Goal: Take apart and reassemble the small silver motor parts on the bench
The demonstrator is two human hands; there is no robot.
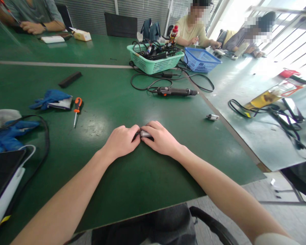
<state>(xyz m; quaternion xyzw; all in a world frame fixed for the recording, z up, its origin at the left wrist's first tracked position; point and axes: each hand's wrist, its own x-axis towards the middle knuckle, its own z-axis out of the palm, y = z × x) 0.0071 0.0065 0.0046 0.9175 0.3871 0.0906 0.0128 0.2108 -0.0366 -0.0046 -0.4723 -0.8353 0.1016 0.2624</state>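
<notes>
At the near side of a green tabletop (pixel 132 190), you hold a small gray-and-black piece (pixel 146 134) between your 2 hands, low over the surface and straight ahead of you. Your left hand (pixel 123 140) is closed on the dark left end, while your right hand (pixel 161 137) grips the gray body between thumb and fingers; whether the piece touches the tabletop cannot be told. To your left lie an orange-and-black screwdriver (pixel 77 108), a blue glove (pixel 52 98) and, farther back, a black bar (pixel 70 79). Beyond your hands, a power screwdriver (pixel 177 91) rests near a green basket (pixel 155 65) loaded with cables (pixel 155 51), just beside a blue basket (pixel 202 62). To your right lies a small silver-and-black cylinder (pixel 213 117).
</notes>
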